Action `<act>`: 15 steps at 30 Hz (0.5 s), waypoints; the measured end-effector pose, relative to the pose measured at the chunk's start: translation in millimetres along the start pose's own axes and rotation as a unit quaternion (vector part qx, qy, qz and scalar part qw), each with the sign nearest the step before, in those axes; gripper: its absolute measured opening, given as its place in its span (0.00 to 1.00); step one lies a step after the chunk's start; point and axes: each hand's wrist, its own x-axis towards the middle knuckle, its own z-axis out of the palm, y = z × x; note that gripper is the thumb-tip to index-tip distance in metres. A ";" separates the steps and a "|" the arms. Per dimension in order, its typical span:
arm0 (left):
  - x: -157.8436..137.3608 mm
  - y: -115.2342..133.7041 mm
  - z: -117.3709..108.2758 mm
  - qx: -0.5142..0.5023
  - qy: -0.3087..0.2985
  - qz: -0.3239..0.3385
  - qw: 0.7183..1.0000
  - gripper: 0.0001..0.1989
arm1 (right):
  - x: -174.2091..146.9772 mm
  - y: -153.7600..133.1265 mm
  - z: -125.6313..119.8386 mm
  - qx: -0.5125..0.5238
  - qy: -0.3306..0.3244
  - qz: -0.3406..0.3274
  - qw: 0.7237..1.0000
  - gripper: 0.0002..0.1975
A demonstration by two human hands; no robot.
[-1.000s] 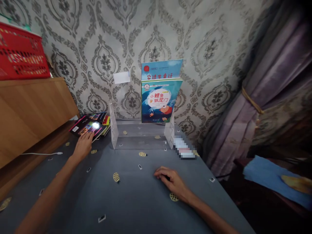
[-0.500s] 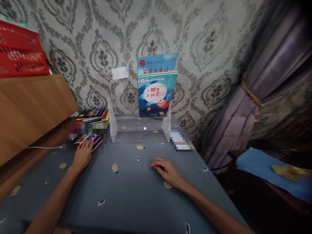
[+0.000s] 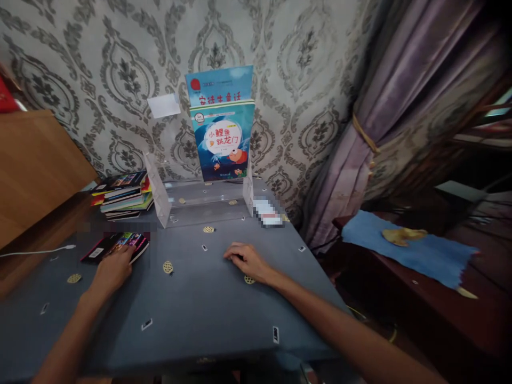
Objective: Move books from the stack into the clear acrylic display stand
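Observation:
My left hand (image 3: 115, 268) has its fingers over the right part of a dark book (image 3: 102, 248) with a colourful cover, lying on the table at the left, and grips it by that side. Behind it rises a stack of several books (image 3: 126, 196). My right hand (image 3: 248, 260) rests on the table in the middle, holding nothing, its fingers loosely bent with a gap at the thumb. A clear rack (image 3: 204, 213) stands at the back. In it are a blue picture book (image 3: 223, 138) with a fish and, behind that, a taller light-blue book (image 3: 220, 85), both upright.
A blurred-out flat object (image 3: 267, 212) lies right of the rack. A white cable (image 3: 38, 252) and a wooden cabinet (image 3: 40, 165) border the left. At the right are a purple curtain (image 3: 352, 160) and a dark red surface with a blue cloth (image 3: 404, 250).
The view has turned right. The dark book under my left hand has come nearer, away from the stack. My right hand stays at about the same spot on the table.

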 end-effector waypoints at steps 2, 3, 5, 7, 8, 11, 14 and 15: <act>-10.5 15.3 -9.1 0.014 -0.016 0.010 1.000 0.27 | -0.1 0.7 0.6 0.001 0.000 -0.005 1.000 0.14; -16.6 24.8 -14.7 0.019 -0.022 0.013 0.999 0.27 | -0.2 0.7 0.9 0.003 0.000 -0.006 1.000 0.14; -29.0 46.3 -28.0 0.025 -0.037 0.025 0.999 0.26 | -0.4 -0.1 1.1 0.006 0.000 -0.008 1.000 0.14; -40.8 69.9 -42.5 0.026 -0.058 0.044 0.997 0.25 | -0.7 -1.7 1.0 0.006 0.000 -0.007 1.000 0.15; -46.1 81.9 -49.6 0.026 -0.067 0.050 0.996 0.25 | -0.8 -2.7 0.7 0.005 0.000 -0.005 1.000 0.15; -58.4 117.0 -67.8 0.026 -0.069 0.078 0.994 0.25 | -1.6 -6.1 -0.9 -0.003 0.001 0.007 1.000 0.14; -65.5 149.9 -80.5 0.006 -0.057 0.114 0.992 0.25 | -2.9 -8.2 -2.4 -0.017 0.016 0.021 1.000 0.13; -67.0 160.4 -83.9 -0.005 -0.050 0.127 0.991 0.25 | -3.4 -8.2 -2.7 -0.021 0.027 0.024 0.999 0.13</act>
